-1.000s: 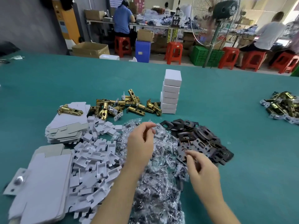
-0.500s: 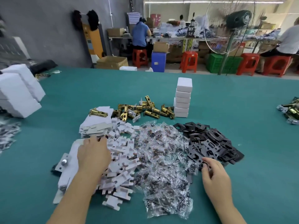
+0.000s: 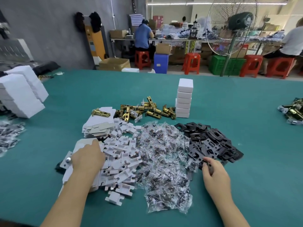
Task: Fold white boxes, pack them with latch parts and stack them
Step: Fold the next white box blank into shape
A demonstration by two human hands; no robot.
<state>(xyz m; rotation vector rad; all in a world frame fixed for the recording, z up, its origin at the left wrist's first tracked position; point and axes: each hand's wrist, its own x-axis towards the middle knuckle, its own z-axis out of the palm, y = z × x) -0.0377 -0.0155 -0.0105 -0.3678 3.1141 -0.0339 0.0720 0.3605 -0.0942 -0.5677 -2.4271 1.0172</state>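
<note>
Since a second ago, her left hand (image 3: 88,157) has dropped from above the bagged screws to the stack of flat white box blanks (image 3: 78,163) at the near left, where it now lies palm down, fingers fairly straight and close together, tips at the far edge of the top blank. Whether they have caught that edge, I cannot tell. Her right hand (image 3: 214,173) has barely shifted; its fingers are curled in, pinching a dark plate (image 3: 209,165) at the near edge of the pile of black strike plates (image 3: 211,143).

From the head view, between the two hands lie a heap of white card inserts (image 3: 121,158) and a spread of clear screw bags (image 3: 164,163). Farther back sit brass latches (image 3: 146,109) in a loose pile, one more latch on a second stack of blanks (image 3: 98,126), and just right of the pile a column of finished white boxes (image 3: 184,99). More closed boxes (image 3: 19,94) are heaped at the left on the green table (image 3: 246,185).
</note>
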